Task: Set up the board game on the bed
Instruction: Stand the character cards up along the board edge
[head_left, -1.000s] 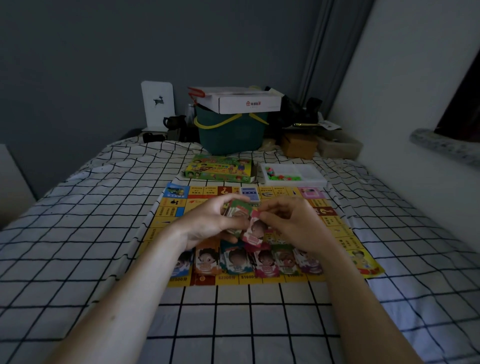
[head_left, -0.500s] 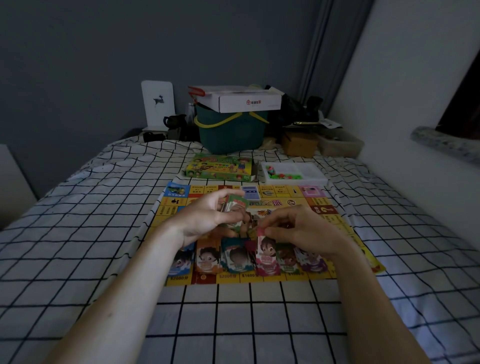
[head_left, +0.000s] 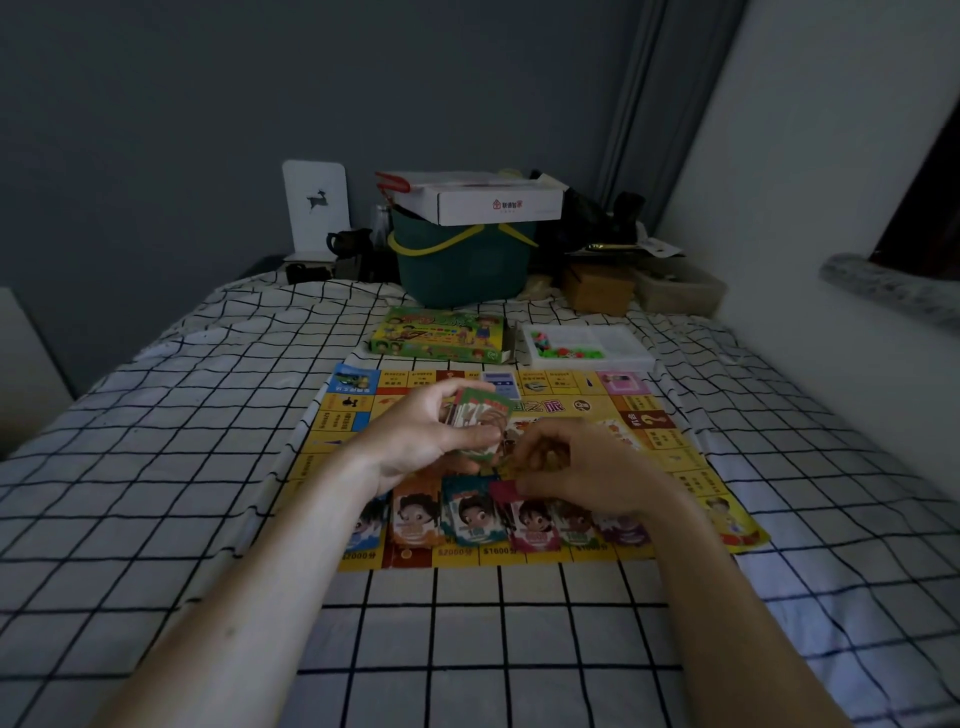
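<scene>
A yellow game board (head_left: 670, 457) lies flat on the checked bedsheet. Along its near edge lies a row of several character cards (head_left: 472, 514). My left hand (head_left: 426, 436) grips a small stack of cards (head_left: 480, 415) above the board's middle. My right hand (head_left: 582, 473) is low over the row and pinches the top edge of a dark pink card (head_left: 530, 519) that lies in the row. Behind the board lie the green game box (head_left: 439, 335) and a white tray (head_left: 623, 345) with small coloured pieces.
At the bed's head stands a teal bucket (head_left: 462, 270) with a white carton (head_left: 483, 200) on top, plus a brown box (head_left: 597, 288) and dark clutter. A white wall runs along the right; checked sheet (head_left: 182, 467) stretches left and near me.
My right hand has carried the pink card down from beside the stack onto the row at the board's near edge. My left hand stayed roughly in place with the stack.
</scene>
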